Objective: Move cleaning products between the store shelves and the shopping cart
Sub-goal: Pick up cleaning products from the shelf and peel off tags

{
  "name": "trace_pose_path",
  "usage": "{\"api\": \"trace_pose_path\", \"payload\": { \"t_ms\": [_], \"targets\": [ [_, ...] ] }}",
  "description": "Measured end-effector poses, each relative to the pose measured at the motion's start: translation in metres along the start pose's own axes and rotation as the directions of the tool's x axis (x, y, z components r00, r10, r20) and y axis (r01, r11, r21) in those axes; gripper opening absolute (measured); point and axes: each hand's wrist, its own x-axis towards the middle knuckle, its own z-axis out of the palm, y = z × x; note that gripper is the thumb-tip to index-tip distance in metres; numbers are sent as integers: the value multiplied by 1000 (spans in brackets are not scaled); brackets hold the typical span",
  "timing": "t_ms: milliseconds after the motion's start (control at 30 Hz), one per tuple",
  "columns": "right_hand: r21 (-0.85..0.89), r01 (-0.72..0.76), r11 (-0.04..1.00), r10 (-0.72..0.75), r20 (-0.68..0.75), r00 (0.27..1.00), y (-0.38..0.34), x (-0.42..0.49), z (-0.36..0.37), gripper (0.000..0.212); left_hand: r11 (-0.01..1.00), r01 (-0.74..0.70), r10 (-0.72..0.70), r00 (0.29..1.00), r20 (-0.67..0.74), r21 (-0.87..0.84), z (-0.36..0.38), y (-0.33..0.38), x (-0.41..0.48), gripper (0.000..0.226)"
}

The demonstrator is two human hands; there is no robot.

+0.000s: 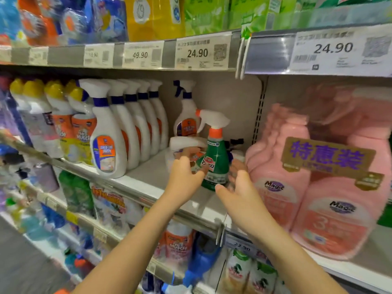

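Observation:
A green spray bottle [215,164] with an orange collar and white trigger stands upright on the middle shelf [148,177]. My left hand [184,177] reaches in from its left, thumb against the bottle's label and fingers loosely extended, not wrapped round it. My right hand [237,192] hovers just right of the bottle with fingers spread, slightly blurred, holding nothing. A white spray bottle [184,143] lies on its side behind my left hand. No shopping cart is in view.
A row of white spray bottles [118,128] fills the shelf to the left, with yellow-capped bottles [63,124] beyond. Large pink detergent jugs [318,187] stand close on the right. Price rails run along the shelf edges, and more bottles sit on the shelf below.

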Motion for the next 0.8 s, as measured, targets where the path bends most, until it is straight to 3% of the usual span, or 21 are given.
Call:
{"api": "trace_pose_path", "payload": {
  "t_ms": [33, 133, 233, 300, 400, 567, 800],
  "targets": [
    [-34, -28, 999, 28, -11, 1000, 2, 7, 4, 31, 1000, 10, -10, 1000, 27, -5, 5, -7, 6, 49],
    [-63, -81, 995, 76, -75, 994, 16, 28, 20, 73, 999, 27, -32, 989, 146, 36, 21, -25, 23, 79],
    [-55, -142, 988, 134, -131, 982, 27, 44, 32, 80, 976, -16, -33, 974, 223, 218, 32, -41, 38, 93],
    [-91, -202, 975, 187, -152, 970, 31, 55, 36, 83, 964, -48, -29, 959, 281, 261, 30, -44, 45, 87],
    [-165, -167, 972, 123, -252, 960, 41, 67, 41, 75, 957, -83, -15, 942, 335, 277, 25, -52, 54, 81],
    [-290, -149, 945, 85, -222, 971, 49, 63, 40, 62, 984, -90, 25, 924, 382, 152, 18, -58, 46, 74],
    [-49, -162, 986, 157, -78, 984, 42, 47, 31, 57, 995, 49, -2, 880, 474, -86, -12, -61, 21, 48]
  ]
}}
